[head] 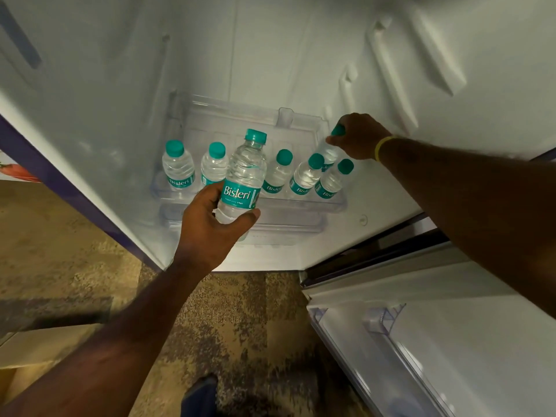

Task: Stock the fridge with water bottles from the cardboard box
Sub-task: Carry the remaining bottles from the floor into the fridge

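Left hand (210,224) clamped round lower body of Bisleri bottle (243,179), held upright in front of clear door shelf (301,203), not yet inside. Right hand (358,136) closed on neck of second bottle (328,152), tilted, at right end of shelf behind standing ones. Five bottles (178,168) stood in front row. Second bottle should be set upright before release, neighbours not knocked. Left one best lowered by base into free place; gap behind it cannot be judged. Cardboard box (36,347) partly seen, lower left.

Clear glossy plastic bottles (178,165) on a transparent plastic door shelf (301,203).
Smooth white plastic fridge liner (120,100); rough speckled floor (255,326); matt brown cardboard box (36,347).
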Motion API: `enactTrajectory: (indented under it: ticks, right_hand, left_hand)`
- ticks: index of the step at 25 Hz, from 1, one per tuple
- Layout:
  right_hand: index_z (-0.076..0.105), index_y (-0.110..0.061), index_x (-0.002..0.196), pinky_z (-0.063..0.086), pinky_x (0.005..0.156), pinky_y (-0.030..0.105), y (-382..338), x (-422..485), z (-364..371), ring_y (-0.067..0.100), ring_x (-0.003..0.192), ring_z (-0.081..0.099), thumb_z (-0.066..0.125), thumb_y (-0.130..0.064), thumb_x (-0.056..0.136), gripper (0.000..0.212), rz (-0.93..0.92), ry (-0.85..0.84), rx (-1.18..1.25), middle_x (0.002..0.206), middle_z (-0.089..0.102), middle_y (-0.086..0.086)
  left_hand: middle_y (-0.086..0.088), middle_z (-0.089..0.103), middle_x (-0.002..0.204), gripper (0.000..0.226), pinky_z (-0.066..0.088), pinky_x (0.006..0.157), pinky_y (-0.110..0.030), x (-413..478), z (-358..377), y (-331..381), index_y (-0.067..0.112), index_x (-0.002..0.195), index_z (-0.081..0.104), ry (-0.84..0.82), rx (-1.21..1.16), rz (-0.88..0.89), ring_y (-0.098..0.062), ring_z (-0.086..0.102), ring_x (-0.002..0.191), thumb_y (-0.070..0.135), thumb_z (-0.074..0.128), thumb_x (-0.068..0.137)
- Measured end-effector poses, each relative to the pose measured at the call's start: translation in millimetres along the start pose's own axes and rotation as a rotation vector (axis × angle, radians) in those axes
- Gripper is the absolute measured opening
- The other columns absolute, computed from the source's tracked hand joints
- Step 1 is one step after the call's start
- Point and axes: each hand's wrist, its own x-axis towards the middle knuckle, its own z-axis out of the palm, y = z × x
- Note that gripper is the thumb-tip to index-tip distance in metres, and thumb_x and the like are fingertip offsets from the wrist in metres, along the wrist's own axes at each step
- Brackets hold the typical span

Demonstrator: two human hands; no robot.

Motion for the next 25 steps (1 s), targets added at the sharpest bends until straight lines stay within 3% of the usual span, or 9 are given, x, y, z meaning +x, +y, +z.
enactTrajectory:
  ticks: [5, 13, 16, 18, 19, 21, 23, 25]
  right_hand:
    - [0.061, -0.008, 0.117, 0.048, 0.089, 0.039, -4, 0, 5, 0.025, 0.094, 0.057, 0.063, -0.041, 0.091, 0.042, -0.037, -0.103, -0.041, 0.113, 0.065, 0.014]
    - [0.058, -0.007, 0.127, 0.046, 0.094, 0.038, -15, 3, 6, 0.028, 0.108, 0.058, 0.056, -0.042, 0.096, 0.048, -0.038, -0.222, -0.116, 0.123, 0.062, 0.013]
    - [0.06, -0.004, 0.122, 0.046, 0.094, 0.04, -21, 4, -13, 0.029, 0.109, 0.058, 0.046, -0.046, 0.099, 0.05, -0.066, -0.087, -0.077, 0.122, 0.063, 0.015]
    - [0.064, -0.003, 0.111, 0.051, 0.087, 0.037, -34, 2, -37, 0.025, 0.095, 0.064, 0.045, -0.045, 0.098, 0.048, -0.114, 0.098, 0.158, 0.106, 0.068, 0.013]
    - [0.066, -0.004, 0.106, 0.053, 0.077, 0.034, -44, -2, -49, 0.019, 0.079, 0.066, 0.045, -0.048, 0.098, 0.049, -0.156, 0.102, 0.339, 0.092, 0.069, 0.009]
    - [0.067, -0.01, 0.099, 0.048, 0.058, 0.024, -68, -13, -67, 0.011, 0.056, 0.058, 0.039, -0.056, 0.098, 0.055, -0.252, -0.05, 0.555, 0.072, 0.065, 0.003]
    - [0.065, -0.01, 0.085, 0.045, 0.053, 0.016, -83, -21, -77, 0.009, 0.048, 0.052, 0.036, -0.06, 0.098, 0.06, -0.362, -0.116, 0.448, 0.061, 0.059, 0.001]
    - [0.057, -0.011, 0.068, 0.043, 0.053, 0.014, -84, -17, -86, 0.009, 0.045, 0.047, 0.043, -0.056, 0.098, 0.055, -0.436, -0.051, 0.297, 0.055, 0.051, 0.001]
  left_hand:
    - [0.005, 0.065, 0.122, 0.054, 0.05, 0.084, -0.008, 5, 0, 4, 0.016, 0.13, 0.055, -0.007, 0.034, 0.022, -0.011, 0.064, 0.106, 0.024, 0.076, 0.08]
    - [0.007, 0.064, 0.122, 0.053, 0.05, 0.083, -0.008, 12, 1, 9, 0.016, 0.129, 0.055, -0.019, 0.062, 0.041, -0.006, 0.063, 0.105, 0.026, 0.075, 0.081]
    - [0.01, 0.062, 0.118, 0.048, 0.047, 0.078, -0.003, 14, 6, 17, 0.018, 0.125, 0.055, -0.016, 0.036, 0.035, 0.004, 0.062, 0.099, 0.023, 0.075, 0.081]
    - [0.006, 0.065, 0.118, 0.049, 0.05, 0.081, -0.009, 21, 11, 25, 0.016, 0.124, 0.057, -0.022, 0.033, 0.069, -0.004, 0.064, 0.1, 0.023, 0.077, 0.08]
    - [0.003, 0.066, 0.116, 0.05, 0.052, 0.082, -0.013, 26, 15, 30, 0.014, 0.123, 0.058, -0.033, 0.038, 0.099, -0.009, 0.065, 0.101, 0.024, 0.079, 0.079]
    - [0.0, 0.066, 0.114, 0.052, 0.054, 0.083, -0.018, 42, 25, 42, 0.013, 0.122, 0.059, -0.037, 0.064, 0.143, -0.013, 0.065, 0.1, 0.026, 0.081, 0.076]
    - [-0.002, 0.065, 0.115, 0.054, 0.055, 0.086, -0.023, 59, 38, 57, 0.013, 0.123, 0.058, -0.008, 0.093, 0.154, -0.016, 0.064, 0.1, 0.027, 0.081, 0.077]
    - [-0.002, 0.064, 0.122, 0.056, 0.052, 0.09, -0.023, 74, 49, 69, 0.013, 0.127, 0.055, 0.003, 0.102, 0.149, -0.016, 0.063, 0.105, 0.03, 0.079, 0.079]
